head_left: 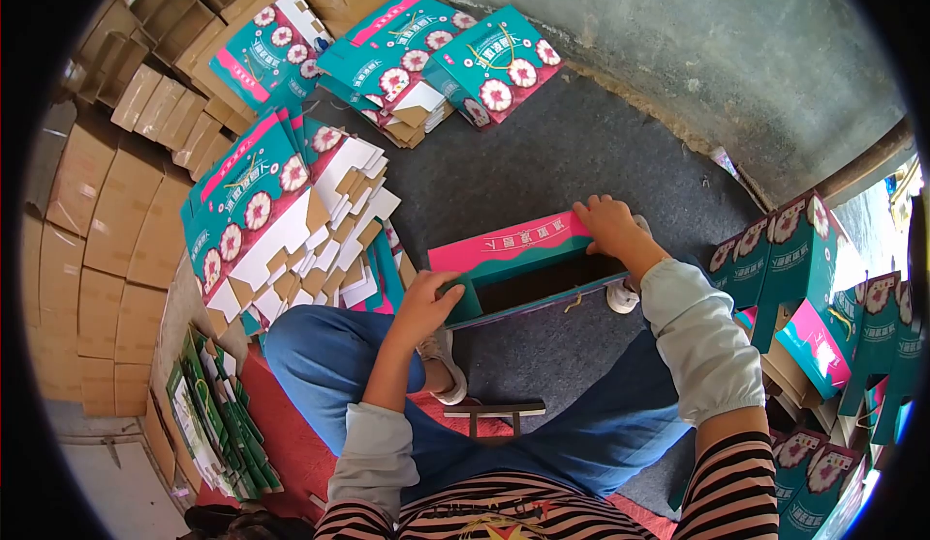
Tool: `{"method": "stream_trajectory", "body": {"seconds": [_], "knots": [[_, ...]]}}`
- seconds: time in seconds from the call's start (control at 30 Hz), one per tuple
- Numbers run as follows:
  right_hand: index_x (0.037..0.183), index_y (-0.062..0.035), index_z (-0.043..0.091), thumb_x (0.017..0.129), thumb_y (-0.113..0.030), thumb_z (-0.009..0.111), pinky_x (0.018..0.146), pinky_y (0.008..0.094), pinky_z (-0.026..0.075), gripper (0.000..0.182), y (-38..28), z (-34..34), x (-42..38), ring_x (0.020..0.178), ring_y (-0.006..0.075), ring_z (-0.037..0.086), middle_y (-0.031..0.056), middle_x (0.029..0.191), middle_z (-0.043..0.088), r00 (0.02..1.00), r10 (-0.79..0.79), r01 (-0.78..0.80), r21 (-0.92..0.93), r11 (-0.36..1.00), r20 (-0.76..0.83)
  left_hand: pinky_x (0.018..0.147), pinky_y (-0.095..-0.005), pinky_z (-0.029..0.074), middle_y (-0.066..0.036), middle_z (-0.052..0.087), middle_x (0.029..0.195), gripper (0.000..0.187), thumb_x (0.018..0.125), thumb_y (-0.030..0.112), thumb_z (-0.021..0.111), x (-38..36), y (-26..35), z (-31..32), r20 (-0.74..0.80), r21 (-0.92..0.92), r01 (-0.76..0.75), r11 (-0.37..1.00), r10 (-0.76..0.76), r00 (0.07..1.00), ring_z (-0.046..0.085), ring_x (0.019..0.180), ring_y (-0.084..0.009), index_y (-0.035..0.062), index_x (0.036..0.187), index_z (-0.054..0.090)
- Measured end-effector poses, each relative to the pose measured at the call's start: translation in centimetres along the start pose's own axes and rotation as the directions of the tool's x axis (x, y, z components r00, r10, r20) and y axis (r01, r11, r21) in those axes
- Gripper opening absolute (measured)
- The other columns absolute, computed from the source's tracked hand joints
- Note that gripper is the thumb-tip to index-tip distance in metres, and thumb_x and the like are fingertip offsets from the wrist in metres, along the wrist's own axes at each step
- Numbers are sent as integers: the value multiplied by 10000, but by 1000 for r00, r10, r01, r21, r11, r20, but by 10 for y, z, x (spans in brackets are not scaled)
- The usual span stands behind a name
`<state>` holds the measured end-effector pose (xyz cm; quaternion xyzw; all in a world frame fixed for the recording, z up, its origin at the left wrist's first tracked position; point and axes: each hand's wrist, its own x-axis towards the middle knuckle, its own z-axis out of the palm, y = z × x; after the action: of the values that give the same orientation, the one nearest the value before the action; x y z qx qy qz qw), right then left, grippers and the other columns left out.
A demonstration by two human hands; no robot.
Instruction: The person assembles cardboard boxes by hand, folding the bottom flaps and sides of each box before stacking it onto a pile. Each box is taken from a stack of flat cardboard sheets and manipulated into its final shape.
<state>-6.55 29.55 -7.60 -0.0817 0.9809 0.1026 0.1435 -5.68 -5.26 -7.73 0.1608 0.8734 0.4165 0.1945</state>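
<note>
a person sits low over a dark grey floor mat (581, 153), with blue trouser knees on both sides. between the knees is a long teal and pink cardboard gift box (518, 269) with its top open, so the dark inside shows. the left hand (426, 303) is at the near left end of the box, and its grip is closed on that end, fingers curled over the edge. the right hand (605, 225) is at the far right end, and its grip is pressed down on the pink flap there with the fingers bent over it. to the left of the box lies a big pile of flat teal cardboard sheets with flower pictures (281, 220), just beside the left knee. more flat teal sheets (436, 61) lie farther off at the top of the mat. to the right stand folded teal boxes in a group (804, 278). plain brown cardboard cartons (97, 211) are stacked along the left side.
</note>
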Motion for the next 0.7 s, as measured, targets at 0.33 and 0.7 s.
{"method": "stream_trajectory", "body": {"seconds": [0.33, 0.7], "knots": [[1232, -117, 477, 596, -367, 848, 819, 346, 521, 778, 0, 4, -1, 1045, 270, 568, 98, 1102, 557, 1000, 29, -28, 31, 999, -12, 692, -404, 479, -119, 504, 959, 362, 739, 232, 749, 6, -9, 22, -2, 469, -254, 846, 289, 957, 585, 867, -317, 70, 947, 501], [904, 7, 612, 873, -462, 561, 821, 433, 487, 473, 58, -17, -23, 918, 329, 634, 155, 885, 657, 911, 413, -381, 413, 827, 14, 683, -411, 465, -125, 501, 941, 377, 723, 262, 763, 16, -21, 19, 27, 457, -237, 857, 253, 967, 572, 861, -333, 75, 919, 500]]}}
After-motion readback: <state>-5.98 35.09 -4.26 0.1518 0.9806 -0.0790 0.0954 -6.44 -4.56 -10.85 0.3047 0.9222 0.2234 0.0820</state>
